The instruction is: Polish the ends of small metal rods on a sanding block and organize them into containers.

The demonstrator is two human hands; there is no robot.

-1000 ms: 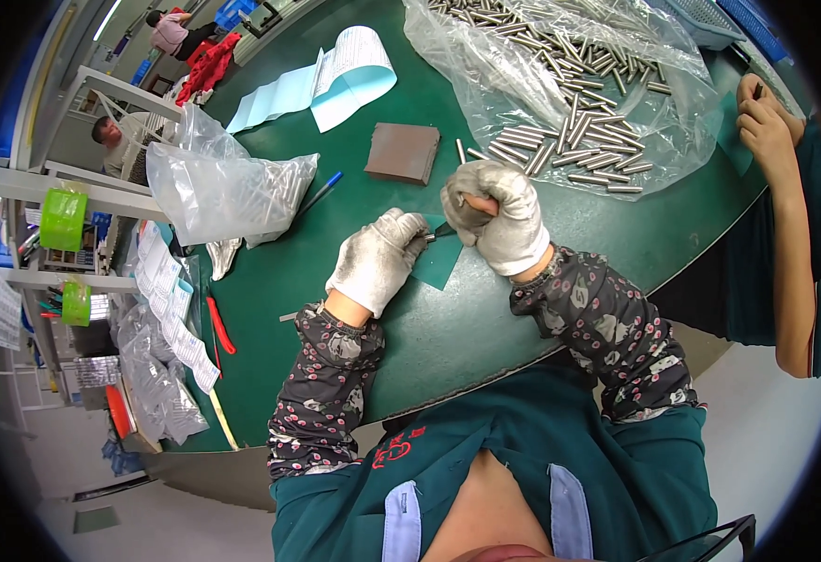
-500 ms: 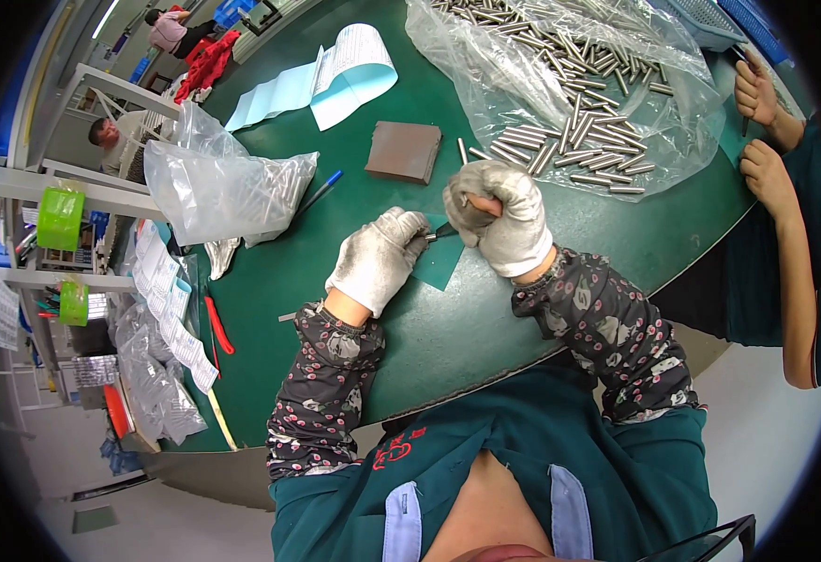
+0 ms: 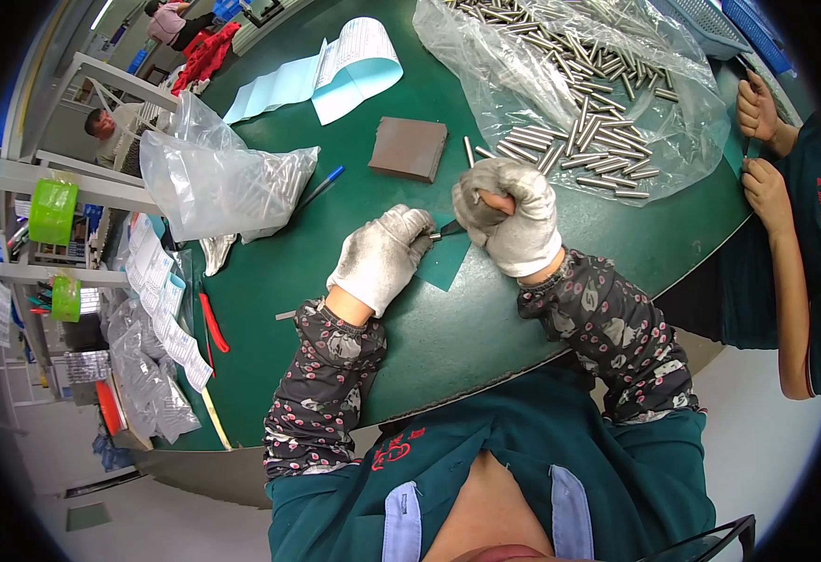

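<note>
My left hand (image 3: 382,259), in a whitish work glove, is closed on a short metal pin (image 3: 436,236), whose end shows beyond the fingertips. Opposite it, my right hand (image 3: 512,214) is gloved too, with a bare thumb tip showing, and curls round a thin dark tool. The dark tip of this tool (image 3: 451,228) meets or nearly meets the pin's end; its handle is hidden in the fist. Beneath both hands lies a small green sheet (image 3: 444,269). A brown rectangular block (image 3: 408,148) rests just beyond them.
Many loose metal pins (image 3: 607,155) lie on a clear plastic sheet (image 3: 678,173) at far right. Leftward are a bag of pins (image 3: 218,187), a blue-capped pen (image 3: 321,185), red-handled pliers (image 3: 214,323) and papers (image 3: 359,70). At right, a co-worker's hands (image 3: 762,183) hold a thin dark item.
The view has shifted slightly. Both hands keep nearly the same pose, with the tool tip still at the pin's end. The co-worker's hands have moved a little.
</note>
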